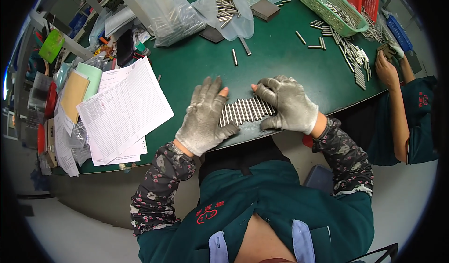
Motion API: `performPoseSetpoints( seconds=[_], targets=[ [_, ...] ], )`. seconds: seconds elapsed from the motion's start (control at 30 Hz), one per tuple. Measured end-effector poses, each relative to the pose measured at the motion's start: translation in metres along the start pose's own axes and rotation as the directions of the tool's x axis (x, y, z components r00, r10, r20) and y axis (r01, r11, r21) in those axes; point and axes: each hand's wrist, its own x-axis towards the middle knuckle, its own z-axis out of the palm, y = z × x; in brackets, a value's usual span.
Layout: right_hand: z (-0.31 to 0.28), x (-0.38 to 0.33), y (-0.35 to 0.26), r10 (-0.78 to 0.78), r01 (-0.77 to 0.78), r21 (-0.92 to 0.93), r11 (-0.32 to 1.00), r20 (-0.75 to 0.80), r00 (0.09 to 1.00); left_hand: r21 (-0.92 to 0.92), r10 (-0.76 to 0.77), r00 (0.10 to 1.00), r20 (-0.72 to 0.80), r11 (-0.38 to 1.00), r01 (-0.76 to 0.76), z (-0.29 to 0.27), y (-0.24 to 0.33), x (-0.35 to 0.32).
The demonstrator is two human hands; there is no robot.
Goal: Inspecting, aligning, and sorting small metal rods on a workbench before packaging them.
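Note:
A row of short metal pins [247, 111] lies side by side near the table's front edge, between my two gloved hands. My left hand [202, 115] rests flat at the row's left end, fingers stretched out and thumb beside the pins. At the right end, my right hand [290, 103] is cupped, its bent fingers and its thumb apart around the end pins. Both grey-white gloves leave a fingertip bare. Beyond the row, a single pin [235, 57] and a flat metal bar [245, 46] lie on the green table [196, 66].
Paper sheets [126, 108] cover the left side. Plastic bags of pins [173, 22] stand at the back, near a dark block [265, 10]. A green basket [322, 5], a red basket [364, 1] and loose pins [353, 57] lie right, beside a co-worker's hands [388, 66].

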Motion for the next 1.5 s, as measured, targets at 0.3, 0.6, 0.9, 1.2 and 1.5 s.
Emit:
performPoseSetpoints(
  seconds=[0.3, 0.6, 0.9, 1.2, 1.5],
  targets=[
    [0.012, 0.006, -0.013, 0.081, -0.080, -0.051, 0.996, 0.032, 0.996, 0.064, 0.078, 0.997, -0.003, 0.995, -0.077, 0.017, 0.019, 0.010],
    [0.002, -0.020, -0.002, 0.081, -0.083, -0.008, 0.997, -0.135, 0.988, -0.036, 0.016, 1.000, -0.023, 0.999, -0.017, 0.009, 0.028, 0.006],
    [0.000, -0.043, 0.004, 0.196, -0.186, 0.062, 0.981, -0.222, 0.955, 0.029, -0.061, 0.998, 0.026, 0.998, 0.060, 0.011, 0.045, 0.026],
    [-0.001, -0.048, 0.006, 0.165, -0.112, 0.235, 0.965, -0.217, 0.962, -0.001, -0.084, 0.996, 0.028, 0.996, 0.084, 0.009, 0.055, 0.038],
    [-0.005, -0.024, 0.000, 0.173, -0.172, 0.021, 0.985, -0.052, 0.983, -0.036, -0.098, 0.994, 0.044, 0.994, 0.100, 0.013, 0.052, 0.038]
  ],
)
